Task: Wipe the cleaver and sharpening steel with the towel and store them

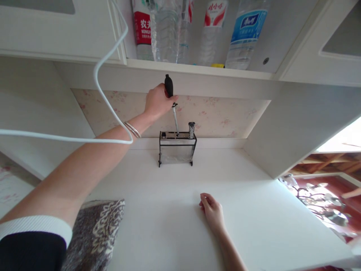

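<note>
alcove: floral wallpaper (214, 113) lines the back wall above a white countertop (158, 233), with pale side panels at either end.
black-handled rod: its black handle sits in the left hand (159, 101); the rod (175, 119) slants down, its lower end meeting the top of the slotted rack.
left fingers: wrapped around the handle, the thumb extended along its near side.
left wrist: silver bracelets (133, 130) ring it; farther up the arm is a black sleeve (34, 250) with a white cuff (36, 224).
slotted rack: the black-framed slotted rack (177, 143) stands upright near the wallpapered wall, a dark-topped cylinder (191, 130) at its right end.
right hand: the right hand (211, 210) is low over the countertop, nearer the person than the rack, fingers curled in narrow; one cannot tell whether it touches the surface.
cable: a white cable (101, 86) hangs from above and loops across the left forearm.
cloth: a brown patterned cloth (96, 233) lies at the lower left.
shelf: clear plastic bottles (166, 34) stand in the overhead cabinet (197, 71).
</note>
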Motion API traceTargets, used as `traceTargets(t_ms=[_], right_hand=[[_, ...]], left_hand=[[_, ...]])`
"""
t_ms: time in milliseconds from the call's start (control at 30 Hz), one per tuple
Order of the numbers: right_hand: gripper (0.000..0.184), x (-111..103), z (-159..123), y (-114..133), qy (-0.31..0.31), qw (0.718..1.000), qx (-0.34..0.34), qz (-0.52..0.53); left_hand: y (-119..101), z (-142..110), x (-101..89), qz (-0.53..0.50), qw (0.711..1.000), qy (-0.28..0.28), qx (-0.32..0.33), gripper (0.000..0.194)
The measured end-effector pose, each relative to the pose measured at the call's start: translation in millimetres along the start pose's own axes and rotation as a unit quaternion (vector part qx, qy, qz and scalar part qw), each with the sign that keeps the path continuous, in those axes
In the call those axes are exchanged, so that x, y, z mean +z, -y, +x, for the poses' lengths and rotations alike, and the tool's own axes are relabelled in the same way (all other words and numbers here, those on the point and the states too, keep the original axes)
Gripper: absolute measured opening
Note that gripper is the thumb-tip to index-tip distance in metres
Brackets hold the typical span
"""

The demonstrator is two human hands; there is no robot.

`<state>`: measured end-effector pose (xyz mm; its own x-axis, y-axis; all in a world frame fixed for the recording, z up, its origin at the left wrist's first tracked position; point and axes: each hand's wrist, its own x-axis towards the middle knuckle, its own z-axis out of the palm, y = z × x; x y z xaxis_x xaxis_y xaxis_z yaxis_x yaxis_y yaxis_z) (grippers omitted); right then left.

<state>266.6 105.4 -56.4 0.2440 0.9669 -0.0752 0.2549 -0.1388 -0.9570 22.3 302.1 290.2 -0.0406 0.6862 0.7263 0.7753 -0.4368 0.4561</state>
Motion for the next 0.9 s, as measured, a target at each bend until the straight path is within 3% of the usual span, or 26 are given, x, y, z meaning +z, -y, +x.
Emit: traceTargets(t_ms=[400, 600, 700, 767, 800, 867, 900], right_hand=[[0.047, 4.7, -2.7, 5.5, -0.004, 0.999, -0.009, -0.052], [0.026, 15.6, -6.0, 18.4, 0.024, 0.984, -0.024, -0.174], [0.027, 28.4, -15.8, 29.0, 0.022, 0.980, -0.027, -0.196], [0.028, 48.9, -34.3, 43.6, 0.068, 0.983, -0.073, -0.155], [0.027, 62.9, -47.5, 53.0, 0.120, 0.976, -0.125, -0.135], [0.024, 95.7, -79.4, 72.6, 0.222, 0.930, -0.262, -0.128], [0.031, 112.7, -96.0, 81.0, 0.274, 0.891, -0.336, -0.137]], left_hand=[[9.0, 6.3, 6.6, 0.013, 1.000, -0.003, -0.015, 0.029], [19.4, 3.3, 13.2, 0.004, 0.999, 0.014, -0.041, 0.031], [20.7, 3.9, 18.8, 0.017, 0.999, 0.005, -0.026, 0.033], [19.4, 6.2, 24.8, 0.021, 1.000, 0.007, -0.017, 0.033], [18.5, 7.5, 28.6, 0.021, 1.000, 0.013, -0.014, 0.033], [17.1, 8.9, 37.8, 0.026, 0.999, 0.034, -0.010, 0.032], [17.0, 8.2, 43.1, 0.033, 0.998, 0.051, -0.006, 0.033]])
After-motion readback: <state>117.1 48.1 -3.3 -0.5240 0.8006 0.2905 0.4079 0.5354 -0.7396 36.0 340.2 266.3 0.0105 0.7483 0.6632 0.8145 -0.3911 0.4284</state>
